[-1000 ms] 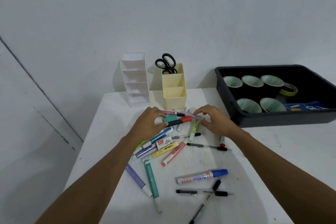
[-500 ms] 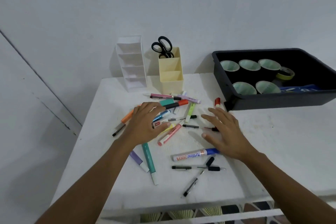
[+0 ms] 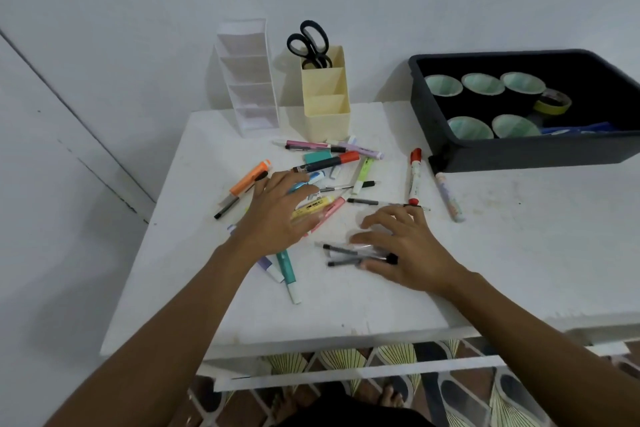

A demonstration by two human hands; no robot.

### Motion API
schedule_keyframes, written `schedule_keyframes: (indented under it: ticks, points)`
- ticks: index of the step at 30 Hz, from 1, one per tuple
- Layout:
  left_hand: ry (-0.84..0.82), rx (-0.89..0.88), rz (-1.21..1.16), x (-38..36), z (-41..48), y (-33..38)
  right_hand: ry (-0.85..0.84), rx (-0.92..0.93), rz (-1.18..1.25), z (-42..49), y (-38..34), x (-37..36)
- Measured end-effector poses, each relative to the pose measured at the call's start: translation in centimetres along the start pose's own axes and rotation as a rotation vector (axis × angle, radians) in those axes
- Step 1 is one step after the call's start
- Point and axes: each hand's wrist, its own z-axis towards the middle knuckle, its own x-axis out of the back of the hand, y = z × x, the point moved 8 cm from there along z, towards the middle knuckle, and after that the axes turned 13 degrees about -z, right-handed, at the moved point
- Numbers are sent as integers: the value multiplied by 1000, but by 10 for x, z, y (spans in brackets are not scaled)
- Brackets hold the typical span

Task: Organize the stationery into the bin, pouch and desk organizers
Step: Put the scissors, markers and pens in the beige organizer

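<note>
Left hand [image 3: 277, 215] flat, fingers spread wide, pressing on the heap of highlighters and pens [image 3: 325, 163] in the middle of the table [image 3: 346, 308]. Right hand [image 3: 405, 250] also spread, fingers slightly arched, resting on a few black pens [image 3: 346, 255] nearer the front edge; gripping nothing. Red-capped marker [image 3: 414, 177] lies apart, beside the black bin [image 3: 519, 152] at the right edge; tape rolls [image 3: 481, 84] inside it. Cream organizer [image 3: 325, 114] holding scissors [image 3: 308, 42] and white organizer [image 3: 247, 87] stand along the back edge.
</note>
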Motion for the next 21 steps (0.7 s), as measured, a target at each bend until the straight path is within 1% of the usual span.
schedule_keyframes:
  ticks: [3,5,11,16,21]
  points:
    - [-1,-14,10,-2,-2,-2,74,-100,-28,13,9,0]
    - [-11,19,8,-2,-4,-7,79,-160,-54,22,15,-3]
    - [-27,67,8,-1,-8,-12,66,-195,-80,36,19,-7]
    - [-37,83,29,-4,-4,-11,48,-217,14,36,23,-5]
    - [17,-26,-6,-7,9,5,85,-262,122,38,29,3]
